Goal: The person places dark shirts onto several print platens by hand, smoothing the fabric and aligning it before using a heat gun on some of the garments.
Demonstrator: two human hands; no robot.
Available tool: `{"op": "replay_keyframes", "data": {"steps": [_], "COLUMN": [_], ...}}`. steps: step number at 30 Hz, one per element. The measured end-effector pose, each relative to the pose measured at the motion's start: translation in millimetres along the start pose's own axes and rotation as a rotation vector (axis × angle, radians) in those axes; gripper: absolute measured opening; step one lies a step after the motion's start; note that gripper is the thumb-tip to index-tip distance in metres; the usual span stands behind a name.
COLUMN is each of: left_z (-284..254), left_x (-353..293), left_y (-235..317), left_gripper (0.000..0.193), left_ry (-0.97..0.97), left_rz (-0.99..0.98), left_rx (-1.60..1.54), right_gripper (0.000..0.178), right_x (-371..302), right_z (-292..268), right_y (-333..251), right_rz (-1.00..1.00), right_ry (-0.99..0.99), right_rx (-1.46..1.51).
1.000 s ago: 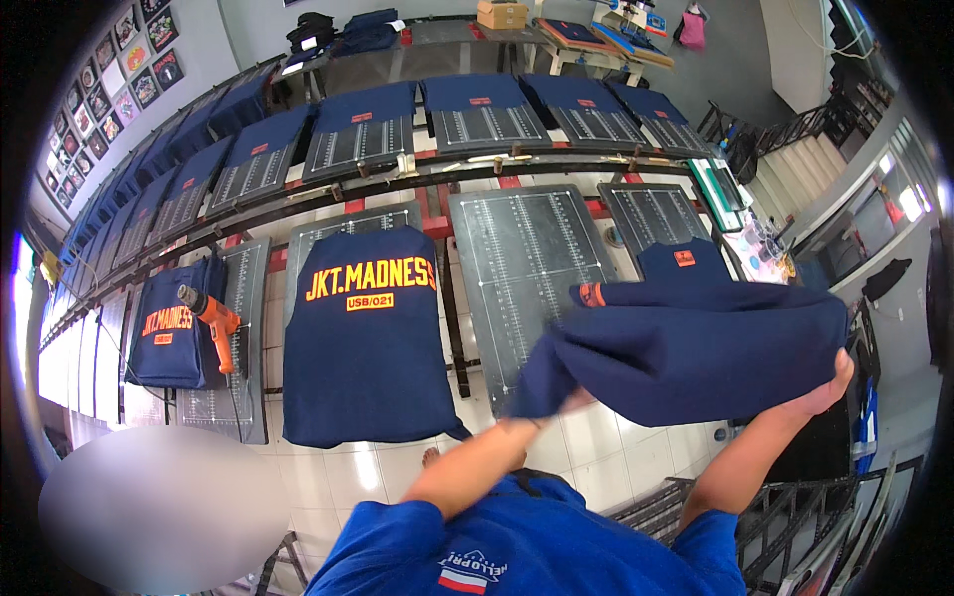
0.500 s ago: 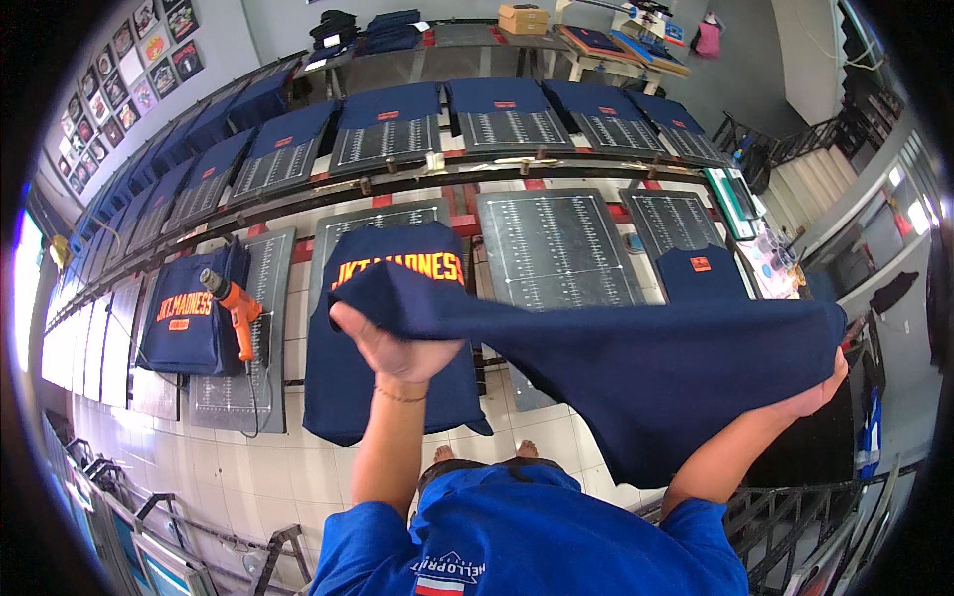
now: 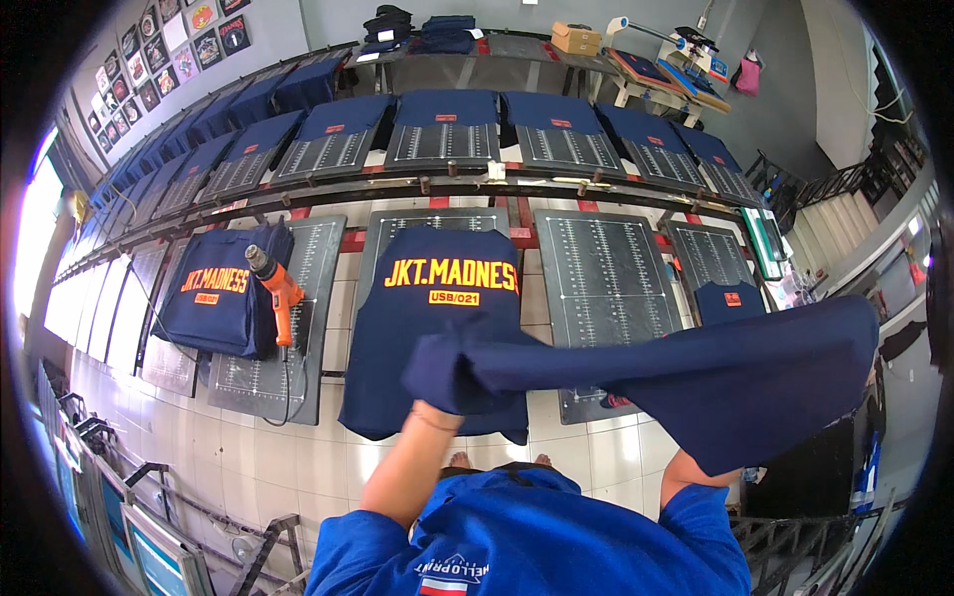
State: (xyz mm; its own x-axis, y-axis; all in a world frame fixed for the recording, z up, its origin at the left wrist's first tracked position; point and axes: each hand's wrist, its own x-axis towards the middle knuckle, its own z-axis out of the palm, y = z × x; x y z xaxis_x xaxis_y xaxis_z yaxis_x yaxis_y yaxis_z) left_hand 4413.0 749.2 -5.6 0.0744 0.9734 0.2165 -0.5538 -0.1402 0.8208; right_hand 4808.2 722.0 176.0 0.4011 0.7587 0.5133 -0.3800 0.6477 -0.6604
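A navy fabric piece (image 3: 755, 363) stretches in the air between my two hands, its right part hanging lower in a blurred fold. Bunched cloth covers most of my left hand (image 3: 436, 413), which grips the left end. My right forearm (image 3: 691, 471) goes up behind the hanging cloth; the hand is hidden, and the far right corner is held up. Beneath the left end, a navy shirt piece with yellow-orange lettering (image 3: 437, 328) lies flat on a board. To the right is a bare dark board with white ruler markings (image 3: 608, 288), partly covered by the held fabric.
An orange heat gun (image 3: 281, 296) with a cord rests beside a printed navy stack (image 3: 214, 298) on the left. Beyond a black rail (image 3: 457, 183) runs a row of boards draped with navy pieces (image 3: 447, 107). A green-and-white tray (image 3: 763, 243) stands at right.
The view has shifted, so the tables appear farther right. The fabric's left end has dropped and bunched over my left hand, and my right hand has gone behind the cloth.
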Motion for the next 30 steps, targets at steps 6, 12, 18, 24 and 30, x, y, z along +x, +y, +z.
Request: {"op": "replay_keyframes", "data": {"steps": [6,12,18,24,30], "left_z": [-137.8,-187.1,-122.2,-120.9,-172.0], "left_x": [31.2,168.3,177.8,44.0,-121.9], "left_y": [58.8,92.2,227.0,245.1,154.4], "left_gripper": [0.046,0.028,0.023,0.031,0.028], "left_ry": [0.151,0.126,0.178,0.248,0.696], "left_rz": [0.281,0.092,0.170,0.274,-0.050], "left_rx": [0.223,-0.134,-0.143,0.023,0.342], "right_gripper": [0.025,0.025,0.023,0.028,0.018], "right_x": [49.3,104.4,131.6,50.0,-94.4], "right_z": [70.3,113.7,143.6,115.8,30.2], "right_y": [90.1,230.1,219.3,157.3,218.2], "right_rz": [0.411,0.861,0.491,0.381,0.630], "right_ry": [-0.033,-0.228,0.041,-0.095,0.039], "right_rx": [0.021,-0.061,-0.158,-0.122,-0.285]}}
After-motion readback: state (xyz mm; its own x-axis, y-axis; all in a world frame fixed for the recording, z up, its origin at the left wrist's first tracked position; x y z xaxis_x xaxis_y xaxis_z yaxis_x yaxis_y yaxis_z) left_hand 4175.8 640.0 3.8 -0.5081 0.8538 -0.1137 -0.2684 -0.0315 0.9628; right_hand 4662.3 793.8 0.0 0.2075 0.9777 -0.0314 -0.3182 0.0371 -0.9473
